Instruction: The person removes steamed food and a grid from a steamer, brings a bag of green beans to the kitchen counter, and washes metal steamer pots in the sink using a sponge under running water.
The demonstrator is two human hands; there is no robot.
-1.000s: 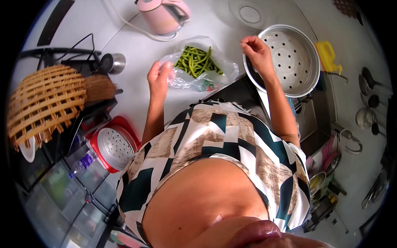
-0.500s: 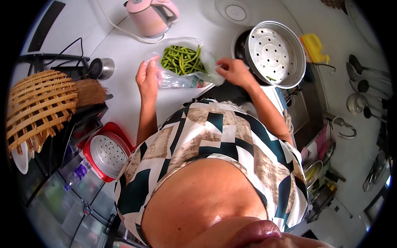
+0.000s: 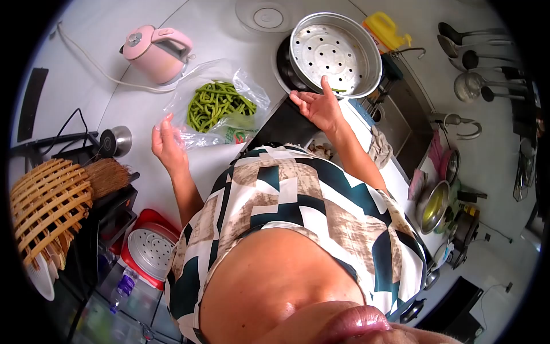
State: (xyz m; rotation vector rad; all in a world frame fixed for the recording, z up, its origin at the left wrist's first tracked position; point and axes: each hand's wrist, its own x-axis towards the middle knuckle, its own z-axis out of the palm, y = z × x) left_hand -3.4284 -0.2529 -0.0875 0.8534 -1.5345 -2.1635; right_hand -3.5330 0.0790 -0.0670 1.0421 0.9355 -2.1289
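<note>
Green beans (image 3: 219, 106) lie heaped in a clear plastic bag (image 3: 252, 86), spread wide on the white counter. At the bag's lower left edge is my left hand (image 3: 170, 150), fingers raised and apart; whether it touches the plastic is unclear. My right hand (image 3: 321, 109) is turned up with thumb and fingers spread, holding nothing. It is just in front of a metal steamer pot (image 3: 366, 86), its thumb overlapping the rim in view. Inside that pot sits a perforated steamer tray (image 3: 329, 54), with a bit of green bean (image 3: 339, 90) near its front edge.
A pink electric kettle (image 3: 160, 54) stands behind the bag, its cord along the counter. Right of the pot are a yellow jug (image 3: 385, 31), a sink (image 3: 395, 120) and a cloth (image 3: 380, 149). Ladles (image 3: 470, 87) hang on the right wall. A woven basket (image 3: 48, 206) is at left.
My right hand has let go of the bag and moved right, to the steamer pot, fingers opening. My left hand has loosened at the bag's edge. The bag's mouth lies wider. The view has shifted.
</note>
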